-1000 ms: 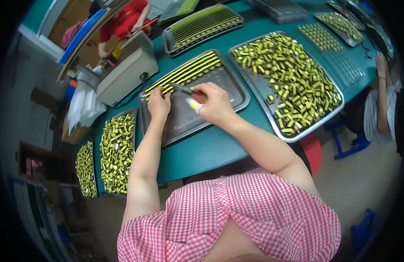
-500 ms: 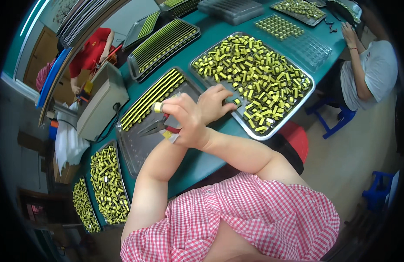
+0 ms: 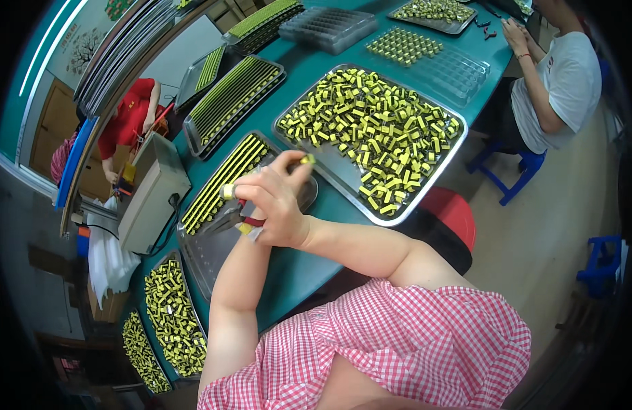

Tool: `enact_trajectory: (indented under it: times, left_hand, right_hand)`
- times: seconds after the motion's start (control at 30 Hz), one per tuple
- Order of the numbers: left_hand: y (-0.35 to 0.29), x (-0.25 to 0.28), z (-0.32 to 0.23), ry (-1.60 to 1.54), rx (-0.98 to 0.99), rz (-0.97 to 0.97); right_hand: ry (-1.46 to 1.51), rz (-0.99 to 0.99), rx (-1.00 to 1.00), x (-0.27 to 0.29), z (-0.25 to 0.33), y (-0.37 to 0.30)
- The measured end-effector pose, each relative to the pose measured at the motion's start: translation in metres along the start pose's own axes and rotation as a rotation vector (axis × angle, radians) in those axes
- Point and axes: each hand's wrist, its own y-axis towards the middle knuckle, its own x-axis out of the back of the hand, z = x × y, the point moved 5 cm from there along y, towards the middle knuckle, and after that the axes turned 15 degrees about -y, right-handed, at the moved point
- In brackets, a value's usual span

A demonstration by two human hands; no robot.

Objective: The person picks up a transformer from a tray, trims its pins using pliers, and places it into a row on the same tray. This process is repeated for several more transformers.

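Observation:
My arms are crossed. My left hand [image 3: 295,164] comes from beneath the right one and pinches a small yellow-and-black component [image 3: 307,159] between thumb and finger. Closed around red-handled pliers [image 3: 251,217], my right hand [image 3: 275,205] has pale yellow wraps on its fingers. The plier jaws point left over a grey tray [image 3: 198,258] that holds neat rows of yellow-and-black parts [image 3: 223,181]. To the right of my hands lies a large metal tray [image 3: 340,164] heaped with loose components of the same kind [image 3: 384,123]. Part of the left hand is hidden behind the right.
Trays of loose parts [image 3: 176,314] stand at the lower left. Stacked row trays [image 3: 234,102] and clear plastic trays [image 3: 329,31] lie farther back. A beige machine [image 3: 152,195] stands left. One co-worker [image 3: 558,82] sits right; another in red [image 3: 131,116] is left. A red stool [image 3: 452,212] is nearby.
My left hand has drawn back leftward from the large tray with a component in its fingers. The right hand keeps the pliers. The whole view has shifted slightly.

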Motion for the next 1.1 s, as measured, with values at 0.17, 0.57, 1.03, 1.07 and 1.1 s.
enact_trajectory:
  times: [0.17,0.57,1.03,1.07,1.1]
  left_hand:
    - [-0.066,0.073,0.040,-1.032,0.339,-0.258]
    - [-0.173,0.098,0.013,-0.857,0.331,-0.587]
    - [-0.174,0.106,0.006,-0.592,0.109,-0.531]
    - [-0.173,0.105,0.005,-0.656,0.094,-0.521]
    - [-0.173,0.104,0.004,-0.721,0.078,-0.508]
  right_hand:
    - [-0.128,0.241,-0.211,-0.021,-0.014,-0.014]
    - [0.222,0.987,-0.666,-0.067,-0.010,-0.082]
    - [0.708,1.112,-1.378,-0.067,-0.008,-0.095]
    - [0.727,1.108,-1.366,-0.067,-0.007,-0.095]
    - [0.745,1.100,-1.354,-0.067,-0.006,-0.094]
